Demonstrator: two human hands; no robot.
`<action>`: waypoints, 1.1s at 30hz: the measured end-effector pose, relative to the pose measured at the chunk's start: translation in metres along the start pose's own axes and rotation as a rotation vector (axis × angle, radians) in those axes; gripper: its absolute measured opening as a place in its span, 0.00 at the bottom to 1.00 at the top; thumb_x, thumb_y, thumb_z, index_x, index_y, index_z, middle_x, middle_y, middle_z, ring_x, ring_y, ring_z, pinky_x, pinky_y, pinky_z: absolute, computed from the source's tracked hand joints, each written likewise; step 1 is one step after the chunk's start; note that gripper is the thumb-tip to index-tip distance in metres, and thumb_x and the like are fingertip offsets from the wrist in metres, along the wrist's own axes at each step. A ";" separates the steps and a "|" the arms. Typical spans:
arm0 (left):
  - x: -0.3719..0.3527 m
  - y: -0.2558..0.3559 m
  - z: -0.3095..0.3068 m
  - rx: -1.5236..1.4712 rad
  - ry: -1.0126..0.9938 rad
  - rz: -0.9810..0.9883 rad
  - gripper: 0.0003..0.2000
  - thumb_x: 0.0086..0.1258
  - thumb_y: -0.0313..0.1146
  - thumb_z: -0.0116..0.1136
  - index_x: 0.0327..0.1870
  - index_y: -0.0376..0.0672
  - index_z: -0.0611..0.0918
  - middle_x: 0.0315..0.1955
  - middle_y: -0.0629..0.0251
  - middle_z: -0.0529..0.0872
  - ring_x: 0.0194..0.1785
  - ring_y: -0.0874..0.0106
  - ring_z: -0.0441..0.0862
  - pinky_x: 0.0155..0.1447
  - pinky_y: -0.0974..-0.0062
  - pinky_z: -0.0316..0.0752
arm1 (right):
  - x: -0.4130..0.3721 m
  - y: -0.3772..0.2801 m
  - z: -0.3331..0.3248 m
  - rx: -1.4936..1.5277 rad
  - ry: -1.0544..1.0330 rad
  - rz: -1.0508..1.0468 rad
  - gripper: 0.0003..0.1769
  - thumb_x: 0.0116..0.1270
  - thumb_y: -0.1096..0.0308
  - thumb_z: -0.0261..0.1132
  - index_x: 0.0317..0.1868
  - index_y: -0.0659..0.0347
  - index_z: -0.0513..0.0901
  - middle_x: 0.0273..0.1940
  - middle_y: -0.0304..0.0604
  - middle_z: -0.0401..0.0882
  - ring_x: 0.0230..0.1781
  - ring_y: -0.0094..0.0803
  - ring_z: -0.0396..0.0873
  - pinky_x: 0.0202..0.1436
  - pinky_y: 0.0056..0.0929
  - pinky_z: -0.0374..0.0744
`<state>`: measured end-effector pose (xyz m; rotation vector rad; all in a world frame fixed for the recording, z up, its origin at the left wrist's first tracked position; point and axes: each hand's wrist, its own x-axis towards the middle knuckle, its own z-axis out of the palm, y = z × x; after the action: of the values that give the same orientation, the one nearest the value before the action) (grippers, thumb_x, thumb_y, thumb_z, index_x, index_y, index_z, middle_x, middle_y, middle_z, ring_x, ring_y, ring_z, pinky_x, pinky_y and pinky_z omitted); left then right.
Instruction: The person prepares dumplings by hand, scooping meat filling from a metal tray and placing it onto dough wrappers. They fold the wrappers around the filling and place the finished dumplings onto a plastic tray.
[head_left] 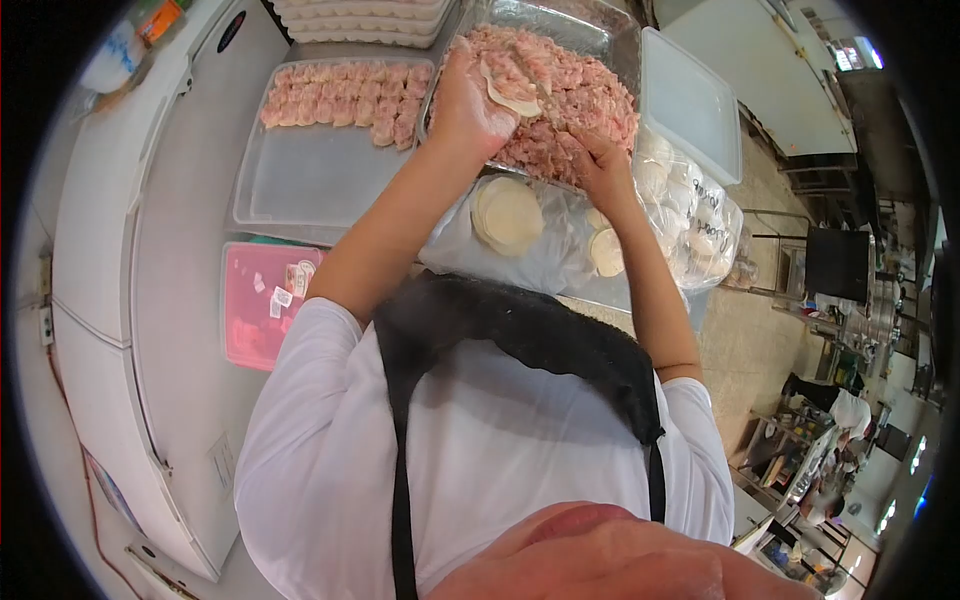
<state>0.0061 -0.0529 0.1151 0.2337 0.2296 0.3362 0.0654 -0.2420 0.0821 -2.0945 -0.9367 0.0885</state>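
Head view: I'm looking down past a white shirt [480, 430] and a black apron [500, 315] at both bare hands, at work in the upper middle of the frame. On my feed the left hand [470, 105] is cupped palm up, its fingers grasping a round wrapper [514, 96] with pink filling on it, held over the left part of a deep tray [490, 12] loaded with minced meat [595, 85]. The right hand [603, 165] is at the lower right of that meat, fingers curled and drawn together toward the wrapper; I cannot tell what they grip, as the tips blend into the meat.

Just below the deep tray, I can see a tall stack of pale wrappers [507, 217] on clear plastic, and a smaller stack [606, 252] to its right, partly covered by the right forearm. Further right lie plastic bags [690, 215] packed with white rounds and marked with dark handwriting, and above them a translucent lid [690, 105].

At upper left I get a flat translucent tray [310, 185]; filled pieces [345, 95] sit in close rows along its top end. White stacked trays [362, 22] stand beyond it at the top edge, and a pink box [255, 320] lies below it. White appliance doors [95, 200] fill the far left; a cluttered kitchen area runs down the right edge.
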 end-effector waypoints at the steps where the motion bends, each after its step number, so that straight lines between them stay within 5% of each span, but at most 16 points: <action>1: 0.001 0.003 -0.006 -0.016 0.025 -0.013 0.26 0.78 0.51 0.36 0.65 0.38 0.66 0.62 0.56 0.72 0.66 0.57 0.69 0.70 0.53 0.61 | 0.000 -0.012 -0.016 -0.138 -0.064 0.008 0.16 0.69 0.63 0.62 0.49 0.66 0.83 0.39 0.50 0.84 0.39 0.40 0.82 0.46 0.33 0.78; 4: 0.013 -0.004 -0.029 0.017 0.116 0.069 0.33 0.74 0.59 0.38 0.65 0.36 0.67 0.64 0.53 0.71 0.67 0.54 0.66 0.72 0.47 0.56 | 0.001 -0.049 -0.057 -0.572 -0.224 0.036 0.14 0.68 0.64 0.62 0.47 0.65 0.83 0.40 0.54 0.82 0.43 0.51 0.81 0.47 0.38 0.78; 7: 0.005 -0.012 -0.023 0.058 0.163 0.079 0.36 0.71 0.62 0.41 0.64 0.36 0.69 0.64 0.51 0.71 0.68 0.52 0.66 0.71 0.43 0.54 | -0.008 -0.027 -0.045 -0.493 -0.028 -0.287 0.11 0.66 0.64 0.61 0.40 0.62 0.83 0.34 0.53 0.79 0.36 0.51 0.80 0.38 0.45 0.78; 8: 0.000 -0.015 -0.017 0.065 0.172 0.061 0.36 0.71 0.63 0.42 0.64 0.36 0.69 0.64 0.51 0.71 0.68 0.51 0.66 0.71 0.42 0.54 | -0.008 -0.024 -0.046 -0.524 -0.183 -0.245 0.12 0.67 0.65 0.60 0.46 0.61 0.83 0.43 0.53 0.82 0.42 0.49 0.81 0.44 0.41 0.79; 11: 0.006 -0.018 -0.026 0.029 0.144 0.085 0.37 0.68 0.64 0.46 0.63 0.37 0.71 0.63 0.51 0.72 0.67 0.51 0.66 0.70 0.41 0.56 | -0.002 -0.057 -0.082 -0.771 -0.335 -0.056 0.11 0.67 0.66 0.60 0.45 0.61 0.83 0.43 0.53 0.81 0.42 0.50 0.80 0.43 0.42 0.79; 15: -0.005 -0.036 -0.004 0.143 0.186 0.152 0.36 0.66 0.62 0.51 0.61 0.37 0.72 0.60 0.51 0.74 0.66 0.52 0.67 0.67 0.46 0.63 | -0.016 -0.042 -0.079 -0.635 -0.103 -0.393 0.10 0.66 0.66 0.60 0.44 0.59 0.83 0.35 0.51 0.79 0.38 0.50 0.80 0.38 0.44 0.78; 18: -0.005 -0.039 -0.010 -0.039 0.029 0.106 0.30 0.68 0.50 0.57 0.62 0.35 0.70 0.56 0.54 0.76 0.63 0.56 0.71 0.64 0.53 0.70 | -0.009 -0.009 -0.088 -0.424 -0.168 -0.432 0.13 0.71 0.62 0.57 0.45 0.61 0.81 0.32 0.49 0.79 0.32 0.44 0.79 0.34 0.39 0.76; 19: -0.008 -0.038 -0.011 0.034 0.018 0.097 0.28 0.67 0.44 0.59 0.63 0.36 0.69 0.56 0.55 0.76 0.62 0.57 0.72 0.63 0.54 0.71 | -0.006 -0.002 -0.097 -0.364 -0.144 -0.502 0.13 0.72 0.61 0.56 0.45 0.62 0.80 0.30 0.48 0.79 0.28 0.40 0.79 0.31 0.36 0.76; 22: -0.025 -0.037 -0.004 0.365 -0.076 0.098 0.28 0.64 0.30 0.63 0.66 0.40 0.67 0.58 0.58 0.74 0.61 0.61 0.75 0.62 0.58 0.73 | -0.009 0.016 -0.119 0.041 -0.250 0.046 0.14 0.72 0.63 0.54 0.45 0.67 0.78 0.25 0.47 0.77 0.26 0.36 0.77 0.29 0.37 0.74; 25: -0.036 -0.037 0.001 1.013 -0.270 0.261 0.32 0.61 0.26 0.65 0.67 0.44 0.66 0.62 0.58 0.73 0.60 0.64 0.76 0.63 0.64 0.72 | -0.015 0.018 -0.115 0.427 -0.415 0.376 0.19 0.76 0.55 0.53 0.41 0.60 0.82 0.19 0.30 0.66 0.15 0.14 0.58 0.17 0.16 0.56; 27: -0.028 -0.033 -0.005 1.598 -0.367 0.521 0.31 0.61 0.28 0.67 0.66 0.45 0.68 0.62 0.58 0.73 0.59 0.66 0.77 0.63 0.69 0.72 | -0.014 0.016 -0.120 0.444 -0.490 0.325 0.19 0.76 0.54 0.54 0.42 0.60 0.84 0.20 0.30 0.67 0.15 0.15 0.60 0.16 0.17 0.57; 30: -0.031 -0.027 0.000 1.773 -0.646 0.732 0.26 0.58 0.30 0.69 0.60 0.41 0.75 0.59 0.60 0.77 0.56 0.69 0.78 0.59 0.73 0.73 | -0.018 0.008 -0.130 0.340 -0.536 0.175 0.16 0.74 0.58 0.56 0.46 0.62 0.83 0.25 0.35 0.73 0.21 0.19 0.67 0.24 0.20 0.66; 33: -0.027 -0.021 0.005 1.735 -0.661 0.129 0.21 0.56 0.33 0.70 0.52 0.39 0.80 0.53 0.61 0.82 0.53 0.68 0.79 0.56 0.70 0.73 | -0.025 0.024 -0.117 0.183 -0.472 -0.097 0.16 0.71 0.63 0.59 0.51 0.66 0.82 0.34 0.42 0.83 0.30 0.27 0.77 0.36 0.26 0.76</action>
<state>-0.0117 -0.0823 0.1190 2.0398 -0.2183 0.0858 0.1045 -0.3446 0.1362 -1.8872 -1.2527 0.6157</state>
